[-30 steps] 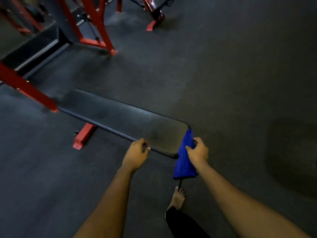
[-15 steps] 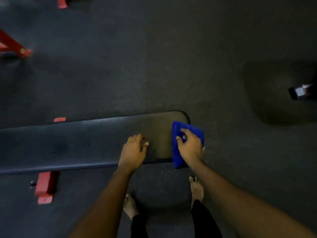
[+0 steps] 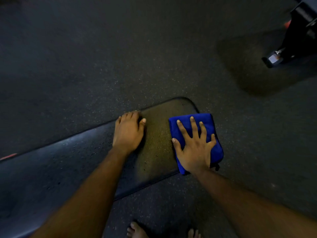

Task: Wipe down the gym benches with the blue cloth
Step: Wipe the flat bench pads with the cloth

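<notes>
A flat black gym bench (image 3: 157,145) runs from the lower left to a rounded end at centre. The folded blue cloth (image 3: 208,122) lies on that end, partly overhanging the right edge. My right hand (image 3: 194,146) presses flat on the cloth with fingers spread and straight. My left hand (image 3: 127,131) rests on the bench pad a little to the left, its fingertips curling over the far edge of the pad, holding nothing else.
Dark speckled rubber floor (image 3: 120,57) surrounds the bench. A black machine base with a metal end (image 3: 291,48) stands at the upper right. A red frame part (image 3: 8,156) shows at the left edge. My bare feet (image 3: 137,231) stand just below the bench.
My right hand has gone from pinching the cloth to pressing it flat on the bench end with fingers spread. My left hand moved across the pad to its far edge. The view came closer.
</notes>
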Action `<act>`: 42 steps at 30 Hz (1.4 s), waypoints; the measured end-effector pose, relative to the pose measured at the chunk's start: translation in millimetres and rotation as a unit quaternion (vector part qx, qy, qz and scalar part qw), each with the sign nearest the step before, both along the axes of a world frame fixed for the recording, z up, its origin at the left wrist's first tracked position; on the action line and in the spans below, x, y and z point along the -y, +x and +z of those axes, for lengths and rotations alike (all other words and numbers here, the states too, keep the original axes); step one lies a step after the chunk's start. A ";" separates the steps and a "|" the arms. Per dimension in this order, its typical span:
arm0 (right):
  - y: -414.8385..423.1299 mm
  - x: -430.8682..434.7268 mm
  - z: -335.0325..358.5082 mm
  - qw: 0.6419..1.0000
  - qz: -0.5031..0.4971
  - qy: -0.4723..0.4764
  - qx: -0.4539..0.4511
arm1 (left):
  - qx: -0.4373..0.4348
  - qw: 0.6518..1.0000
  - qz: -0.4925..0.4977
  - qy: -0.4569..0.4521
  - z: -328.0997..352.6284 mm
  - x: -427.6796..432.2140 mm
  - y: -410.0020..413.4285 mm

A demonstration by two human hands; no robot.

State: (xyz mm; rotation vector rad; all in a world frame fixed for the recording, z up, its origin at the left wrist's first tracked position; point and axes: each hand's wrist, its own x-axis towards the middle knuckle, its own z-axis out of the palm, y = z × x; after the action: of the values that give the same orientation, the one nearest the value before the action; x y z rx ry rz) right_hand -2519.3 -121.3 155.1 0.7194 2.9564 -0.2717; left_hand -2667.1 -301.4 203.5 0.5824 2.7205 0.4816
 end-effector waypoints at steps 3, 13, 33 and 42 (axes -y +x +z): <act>-0.4 -0.7 -7.5 1.000 -0.001 0.014 -0.017 | 0.033 0.999 0.011 -0.033 -13.8 -6.6 -20.7; 3.8 -3.1 -8.4 0.998 0.004 0.020 -0.054 | -0.011 0.993 0.067 -0.100 -27.2 -21.9 -11.2; 15.7 -25.8 -26.9 0.996 0.001 0.000 -0.090 | -0.054 0.988 0.096 -0.109 -55.1 -23.0 -10.3; 20.3 -33.3 -28.0 0.996 0.021 -0.015 -0.084 | -0.055 0.990 0.088 -0.093 -52.4 -24.0 -2.7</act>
State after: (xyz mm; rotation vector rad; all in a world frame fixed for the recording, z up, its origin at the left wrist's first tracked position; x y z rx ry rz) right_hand -2499.0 -88.0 127.1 0.6595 3.1139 -0.3912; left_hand -2669.8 -277.5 151.1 0.3314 2.8960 0.2370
